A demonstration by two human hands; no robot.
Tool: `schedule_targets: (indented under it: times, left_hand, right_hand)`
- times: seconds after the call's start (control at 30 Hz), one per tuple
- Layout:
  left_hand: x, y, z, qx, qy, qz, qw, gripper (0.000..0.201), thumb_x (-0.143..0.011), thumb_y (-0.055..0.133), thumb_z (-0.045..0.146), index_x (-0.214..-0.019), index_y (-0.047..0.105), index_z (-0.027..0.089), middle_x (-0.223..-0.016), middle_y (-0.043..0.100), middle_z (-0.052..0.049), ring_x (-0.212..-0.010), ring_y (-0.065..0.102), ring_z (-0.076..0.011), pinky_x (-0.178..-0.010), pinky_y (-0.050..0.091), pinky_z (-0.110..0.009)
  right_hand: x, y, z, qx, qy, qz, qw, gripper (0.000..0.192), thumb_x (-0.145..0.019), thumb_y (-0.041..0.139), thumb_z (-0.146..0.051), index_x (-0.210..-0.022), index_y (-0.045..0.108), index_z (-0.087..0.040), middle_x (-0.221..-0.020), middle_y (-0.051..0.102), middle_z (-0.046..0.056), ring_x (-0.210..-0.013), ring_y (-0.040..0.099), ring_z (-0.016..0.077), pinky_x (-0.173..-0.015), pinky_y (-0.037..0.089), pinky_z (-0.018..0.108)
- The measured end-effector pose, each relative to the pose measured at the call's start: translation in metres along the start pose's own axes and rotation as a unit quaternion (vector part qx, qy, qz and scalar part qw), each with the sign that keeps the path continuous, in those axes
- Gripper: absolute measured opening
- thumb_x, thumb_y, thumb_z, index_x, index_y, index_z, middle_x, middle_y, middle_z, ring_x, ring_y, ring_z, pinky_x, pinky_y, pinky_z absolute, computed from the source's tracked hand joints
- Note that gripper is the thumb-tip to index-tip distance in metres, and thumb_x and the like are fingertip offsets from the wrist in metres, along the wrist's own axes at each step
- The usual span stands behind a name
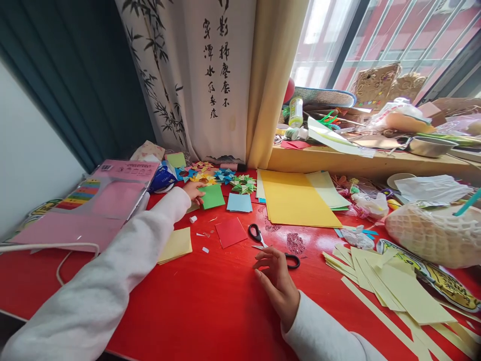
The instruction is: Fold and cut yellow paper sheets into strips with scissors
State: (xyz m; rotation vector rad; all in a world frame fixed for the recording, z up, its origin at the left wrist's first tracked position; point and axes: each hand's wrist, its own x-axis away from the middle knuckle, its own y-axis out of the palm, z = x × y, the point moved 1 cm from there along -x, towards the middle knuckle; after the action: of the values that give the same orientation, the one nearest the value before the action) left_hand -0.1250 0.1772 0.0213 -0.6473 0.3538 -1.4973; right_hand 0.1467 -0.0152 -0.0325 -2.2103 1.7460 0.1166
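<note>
A pink paper pack (112, 193) lies at the worktop's (210, 306) ten o'clock edge. Just right of it, the left hand (194, 190) stretches far out on a white sleeve, its fingers laid on the left edge of a green paper square (212, 196); whether they pinch the sheet I cannot tell. At twelve o'clock from that square sits a cluster of folded paper stars (221, 176), and at three o'clock a light blue square (239, 202). Nearer, a pale yellow pad (176, 244) lies at seven o'clock from the green square, and a red square (230, 232) just right of the pad. The scissors (271, 246) lie beside the red square, and the right hand (277, 281) rests on the worktop with loosely curled fingers at their near handle, gripping nothing. A large yellow sheet (296, 200) lies at one o'clock from the scissors, and pale yellow strips (391, 291) lie at the right.
</note>
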Motion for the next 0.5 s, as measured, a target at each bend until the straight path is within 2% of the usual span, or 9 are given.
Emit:
schedule_targets:
  times: [0.13, 0.23, 0.43, 0.5]
  left_hand:
    - [-0.018, 0.01, -0.013, -0.097, -0.013, -0.013, 0.995, 0.038, -0.074, 0.051, 0.03, -0.108, 0.045, 0.012, -0.076, 0.058, -0.006, -0.063, 0.058, -0.0164, -0.056, 0.046, -0.031]
    - [-0.026, 0.013, -0.013, -0.199, -0.005, 0.004, 0.98, 0.029, -0.079, 0.044, 0.028, -0.104, 0.047, 0.014, -0.099, 0.052, -0.007, -0.082, 0.053, -0.0164, -0.068, 0.045, -0.035]
    - [-0.018, 0.023, -0.005, -0.36, 0.036, 0.063, 0.93, 0.029, -0.079, 0.045, 0.027, -0.105, 0.046, 0.015, -0.106, 0.049, -0.007, -0.089, 0.051, -0.0178, -0.074, 0.043, -0.038]
    - [-0.008, 0.028, 0.0, -0.388, 0.054, 0.084, 0.916, 0.031, -0.078, 0.046, 0.026, -0.107, 0.045, 0.013, -0.111, 0.045, -0.011, -0.097, 0.046, -0.023, -0.079, 0.038, -0.043]
  right_hand:
    - [0.001, 0.0, -0.001, 0.015, -0.008, -0.008, 1.0, 0.029, -0.08, 0.038, -0.021, -0.107, 0.027, -0.023, -0.094, 0.041, 0.006, -0.081, 0.049, 0.0135, -0.066, 0.046, 0.03]
    - [0.001, -0.001, -0.002, 0.029, -0.013, -0.005, 0.999, 0.028, -0.079, 0.039, -0.021, -0.105, 0.029, -0.023, -0.093, 0.043, 0.006, -0.08, 0.049, 0.0136, -0.065, 0.046, 0.029]
    - [0.001, -0.001, -0.002, 0.036, -0.01, -0.007, 0.999, 0.026, -0.079, 0.038, -0.021, -0.104, 0.03, -0.022, -0.092, 0.043, 0.006, -0.08, 0.049, 0.0137, -0.065, 0.046, 0.028]
    - [0.0, -0.001, -0.002, 0.036, -0.006, -0.008, 0.999, 0.026, -0.079, 0.038, -0.021, -0.104, 0.03, -0.022, -0.093, 0.042, 0.006, -0.08, 0.049, 0.0135, -0.065, 0.046, 0.028]
